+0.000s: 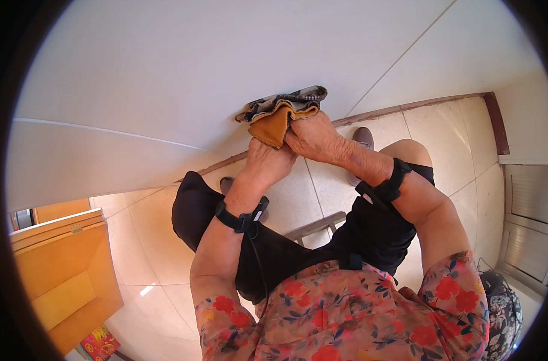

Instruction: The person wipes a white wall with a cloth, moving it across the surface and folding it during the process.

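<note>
A folded cloth [274,119], orange-brown on one face with a dark patterned edge, is bunched up in front of the white wall. My right hand [313,135] grips its right side, with the thumb and fingers curled toward the lower corner. Just below and to the left, my left hand [271,159] is curled at the bottom of the same cloth and touches my right hand; most of its fingers are hidden. The cloth's patterned far side lies close to the wall [174,81], but contact cannot be made out.
My knees are spread on either side, over a tiled floor [301,185]. Part of a wooden stool [319,225] shows between my legs. To the left stands an open wooden cabinet [66,280] with a red packet [100,344] below. A floral bag [502,311] is at the right.
</note>
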Available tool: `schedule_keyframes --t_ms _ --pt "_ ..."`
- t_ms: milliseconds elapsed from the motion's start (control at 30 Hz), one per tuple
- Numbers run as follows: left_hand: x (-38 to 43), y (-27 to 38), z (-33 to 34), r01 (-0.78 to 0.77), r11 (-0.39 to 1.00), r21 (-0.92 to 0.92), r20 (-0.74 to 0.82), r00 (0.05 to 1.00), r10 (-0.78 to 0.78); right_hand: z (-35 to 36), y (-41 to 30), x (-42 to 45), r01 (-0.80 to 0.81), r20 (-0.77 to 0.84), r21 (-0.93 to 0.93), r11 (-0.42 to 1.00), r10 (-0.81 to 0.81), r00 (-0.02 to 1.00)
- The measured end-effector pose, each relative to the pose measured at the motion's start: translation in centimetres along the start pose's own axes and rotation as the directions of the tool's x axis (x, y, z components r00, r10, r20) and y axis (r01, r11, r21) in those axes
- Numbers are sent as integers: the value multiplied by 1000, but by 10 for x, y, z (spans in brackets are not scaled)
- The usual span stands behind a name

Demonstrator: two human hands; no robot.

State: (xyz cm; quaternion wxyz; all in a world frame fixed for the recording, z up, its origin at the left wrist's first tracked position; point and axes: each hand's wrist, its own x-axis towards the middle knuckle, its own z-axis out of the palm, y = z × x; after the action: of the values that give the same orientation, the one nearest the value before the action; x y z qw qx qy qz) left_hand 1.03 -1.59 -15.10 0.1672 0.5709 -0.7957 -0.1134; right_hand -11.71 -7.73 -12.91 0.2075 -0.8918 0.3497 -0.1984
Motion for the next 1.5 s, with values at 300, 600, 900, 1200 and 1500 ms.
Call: schedule_keyframes --t_ms 300,600,900,1200,1500 --pt "5 -7 5 80 994 68 -47 996 -77 -2 4 1 0 94 25 1000 -2 996" --pt "-2 -15 16 175 981 80 36 983 -178 -9 4 2 -3 206 -41 999 12 978" --pt "-4 -18 22 204 970 132 391 889 -240 -6 7 0 65 180 -70 995 -51 982" --pt "-1 -16 20 41 996 80 78 996 -47 -4 11 -3 135 88 -108 985 -126 988" --pt "6 -11 14 26 999 42 -72 997 -23 -5 17 -8 274 179 -258 926 -233 956"
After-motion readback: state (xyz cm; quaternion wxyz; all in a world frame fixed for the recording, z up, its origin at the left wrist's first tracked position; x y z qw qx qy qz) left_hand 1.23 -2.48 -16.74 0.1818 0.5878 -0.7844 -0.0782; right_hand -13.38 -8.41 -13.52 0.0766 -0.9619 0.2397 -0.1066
